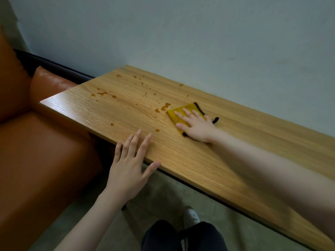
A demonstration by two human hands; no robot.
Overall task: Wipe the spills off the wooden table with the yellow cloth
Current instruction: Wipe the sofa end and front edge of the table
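Note:
A long wooden table (208, 156) runs along the wall. Orange-brown spills (103, 93) dot its left half, with bigger drops near the middle (165, 106) and small ones near the front edge (157, 130). The yellow cloth (178, 115) with a black trim lies flat on the table, just right of the middle drops. My right hand (196, 125) presses on it with straight, spread fingers and covers much of it. My left hand (131, 163) rests flat at the table's front edge, fingers straight, holding nothing.
An orange leather sofa (36, 151) stands at the table's left end, touching it. A pale wall (199, 42) runs behind the table. My legs and a white shoe (191, 217) stand on the floor in front of the table.

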